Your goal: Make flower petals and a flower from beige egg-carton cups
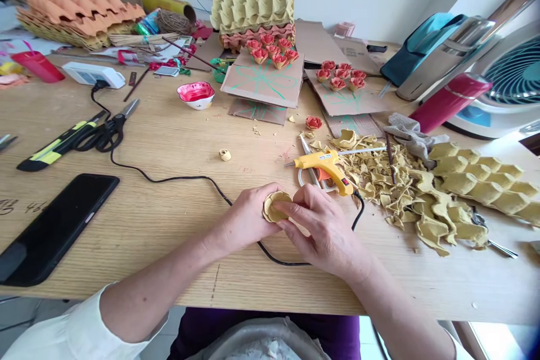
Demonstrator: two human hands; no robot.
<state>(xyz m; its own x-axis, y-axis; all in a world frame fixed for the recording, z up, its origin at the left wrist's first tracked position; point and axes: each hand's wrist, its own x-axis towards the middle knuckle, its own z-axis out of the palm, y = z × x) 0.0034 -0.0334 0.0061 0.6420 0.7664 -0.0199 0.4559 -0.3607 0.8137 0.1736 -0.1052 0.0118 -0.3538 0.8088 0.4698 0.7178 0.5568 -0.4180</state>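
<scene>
A yellow egg-carton flower (275, 206), cup-shaped with rounded petals, is held just above the table near its front edge. My left hand (252, 211) is closed around its left side and underside, with most of its fingers hidden. On the right, my right hand (323, 230) presses its thumb and fingertips to the flower's petals. Just beyond my right hand lies a yellow hot glue gun (327, 166) with a glue stick in its back. A small rolled piece of carton (225, 154) sits by itself on the table ahead of my left hand.
Carton scraps (392, 185) and a cut egg tray (485, 180) cover the right side. Red carton flowers (272, 50) stand on cardboard at the back. A black cord (169, 180) crosses the table past scissors (105, 132), a phone (59, 228) and a bowl of red paint (196, 94).
</scene>
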